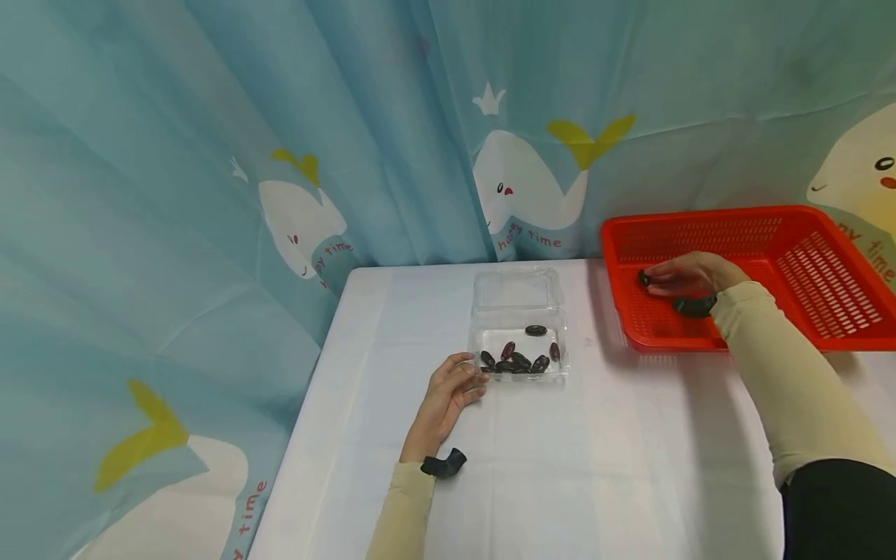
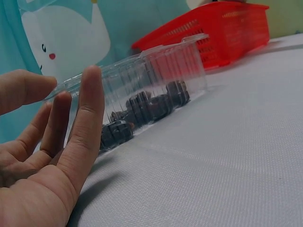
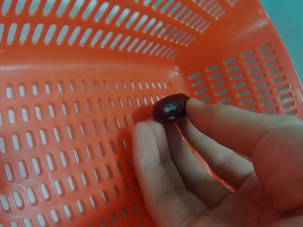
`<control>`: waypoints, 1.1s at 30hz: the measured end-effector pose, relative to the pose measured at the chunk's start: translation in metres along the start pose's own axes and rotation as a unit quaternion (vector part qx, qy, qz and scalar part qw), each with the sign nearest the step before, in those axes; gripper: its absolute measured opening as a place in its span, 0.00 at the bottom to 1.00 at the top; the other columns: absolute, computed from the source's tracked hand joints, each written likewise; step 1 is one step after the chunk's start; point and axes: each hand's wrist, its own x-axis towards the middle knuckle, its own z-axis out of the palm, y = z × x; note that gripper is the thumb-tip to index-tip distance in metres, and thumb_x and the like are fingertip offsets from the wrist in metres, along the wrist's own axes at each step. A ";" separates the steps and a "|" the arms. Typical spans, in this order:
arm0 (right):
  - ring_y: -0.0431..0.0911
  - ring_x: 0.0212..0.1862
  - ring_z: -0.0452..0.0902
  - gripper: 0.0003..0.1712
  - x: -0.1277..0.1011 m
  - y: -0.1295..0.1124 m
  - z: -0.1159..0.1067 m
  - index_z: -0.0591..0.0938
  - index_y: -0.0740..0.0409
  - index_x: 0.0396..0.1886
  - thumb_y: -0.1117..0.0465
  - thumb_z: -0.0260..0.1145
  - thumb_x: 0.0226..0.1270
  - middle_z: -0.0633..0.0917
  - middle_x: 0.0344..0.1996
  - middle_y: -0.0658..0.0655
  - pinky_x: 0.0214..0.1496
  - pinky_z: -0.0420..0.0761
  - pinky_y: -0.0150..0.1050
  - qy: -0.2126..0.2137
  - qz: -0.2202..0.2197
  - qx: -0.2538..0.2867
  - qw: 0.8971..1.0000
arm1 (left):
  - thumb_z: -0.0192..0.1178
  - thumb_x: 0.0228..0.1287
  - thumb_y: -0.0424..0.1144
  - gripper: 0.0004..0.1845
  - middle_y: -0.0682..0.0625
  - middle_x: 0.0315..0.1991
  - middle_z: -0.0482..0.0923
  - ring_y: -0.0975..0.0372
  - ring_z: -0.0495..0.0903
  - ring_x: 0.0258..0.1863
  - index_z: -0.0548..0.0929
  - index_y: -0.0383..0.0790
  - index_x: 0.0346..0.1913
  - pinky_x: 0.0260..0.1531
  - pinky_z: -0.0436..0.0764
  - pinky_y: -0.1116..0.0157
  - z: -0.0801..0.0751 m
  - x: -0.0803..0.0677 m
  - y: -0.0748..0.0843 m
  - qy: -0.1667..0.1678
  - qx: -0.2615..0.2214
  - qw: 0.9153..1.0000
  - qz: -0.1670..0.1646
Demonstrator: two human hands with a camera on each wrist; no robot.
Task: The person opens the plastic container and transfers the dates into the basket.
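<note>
Our right hand (image 1: pixel 682 274) is inside the red basket (image 1: pixel 833 225), its grip pinching one dark date (image 3: pixel 169 109) just above the basket floor. Left of the basket on the worktop (image 1: pixel 595 467), our left hand (image 1: pixel 448 389), grip relaxed, touches the clear box (image 1: pixel 514 292) of dates.

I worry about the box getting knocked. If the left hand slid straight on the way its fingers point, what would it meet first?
Most likely the clear plastic box holding the dark dates. The left hand lies open with its fingertips right at the box's near side; whether they already touch is unclear.
</note>
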 end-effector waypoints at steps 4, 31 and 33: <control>0.42 0.40 0.91 0.21 0.000 -0.008 0.007 0.94 0.49 0.35 0.59 0.56 0.84 0.92 0.35 0.50 0.55 0.89 0.37 -0.005 0.039 0.072 0.997 | 0.54 0.80 0.33 0.23 0.52 0.43 0.82 0.63 0.87 0.46 0.65 0.33 0.71 0.45 0.88 0.69 0.000 0.000 0.000 0.000 0.005 1.000 -0.001; 0.43 0.39 0.91 0.20 0.003 -0.010 0.013 0.84 0.68 0.61 0.59 0.58 0.83 0.92 0.35 0.51 0.57 0.88 0.42 0.046 0.020 -0.067 0.997 | 0.53 0.80 0.31 0.21 0.52 0.43 0.82 0.63 0.87 0.46 0.66 0.34 0.70 0.45 0.88 0.69 0.000 0.001 -0.001 0.008 0.004 1.000 -0.004; 0.43 0.41 0.90 0.22 -0.001 -0.012 0.012 0.80 0.70 0.65 0.59 0.57 0.83 0.92 0.37 0.52 0.58 0.87 0.44 0.043 0.006 -0.098 0.994 | 0.53 0.80 0.31 0.21 0.52 0.43 0.82 0.63 0.87 0.46 0.66 0.34 0.70 0.45 0.88 0.69 0.000 0.002 -0.002 0.006 0.006 1.000 -0.004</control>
